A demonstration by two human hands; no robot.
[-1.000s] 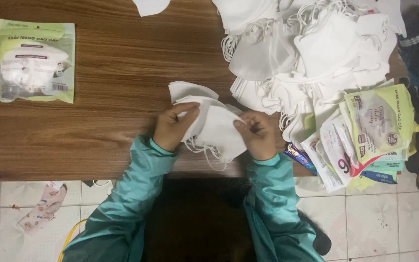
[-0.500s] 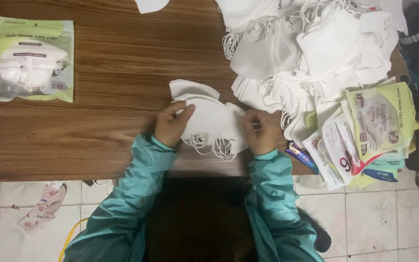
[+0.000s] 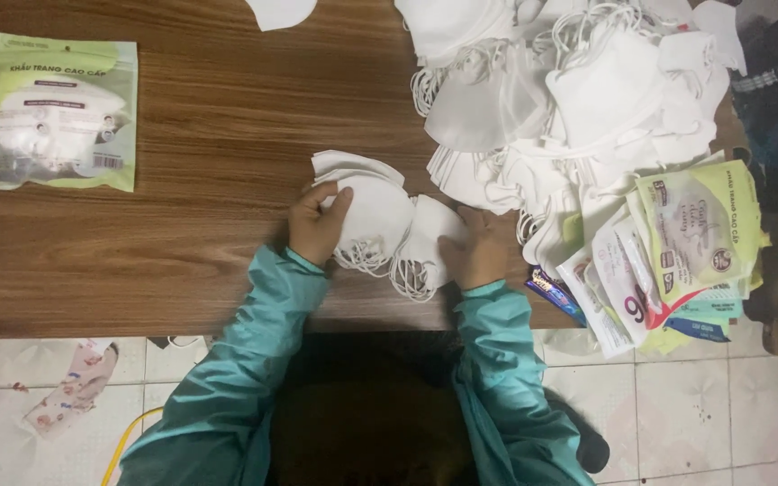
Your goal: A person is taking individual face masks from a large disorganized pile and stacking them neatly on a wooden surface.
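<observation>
White face masks (image 3: 389, 220), a small stack w/ ear loops hanging toward us, lie near the front edge of the wooden table (image 3: 200, 153), right between our hands. Our left hand (image 3: 315, 223) rests on the stack's left side, fingers laid flat over the top mask, gripping its edge. Our right hand (image 3: 479, 250) pins the right side of the stack, fingers curled onto it. Big loose pile of white masks (image 3: 569, 99) sits just beyond, to the right. Printed packets (image 3: 677, 243) are fanned out at the table's right edge, overhanging it. One sealed green-and-clear mask pack (image 3: 60, 110) lies far left, well apart. Teal sleeves (image 3: 254, 378) cover both arms.
</observation>
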